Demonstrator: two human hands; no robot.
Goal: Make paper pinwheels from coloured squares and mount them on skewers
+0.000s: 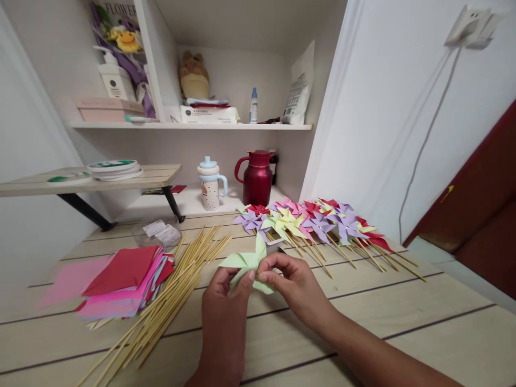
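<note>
A light green paper pinwheel is held above the middle of the table, its folded blades spread out. My left hand grips it from the left, thumb near its centre. My right hand is closed in a pinch at the right of the centre; whether a small pin sits between those fingertips is hidden. Left of my hands lies a bundle of thin wooden sticks. Beyond it is a stack of coloured paper sheets, red on top. Finished pinwheels on sticks lie in a heap at the back right.
A clear round container with paper labels stands behind the sheets. A red thermos jug and a speckled cup stand at the back. A small raised shelf with black legs holds white discs at the left. A wall borders the right.
</note>
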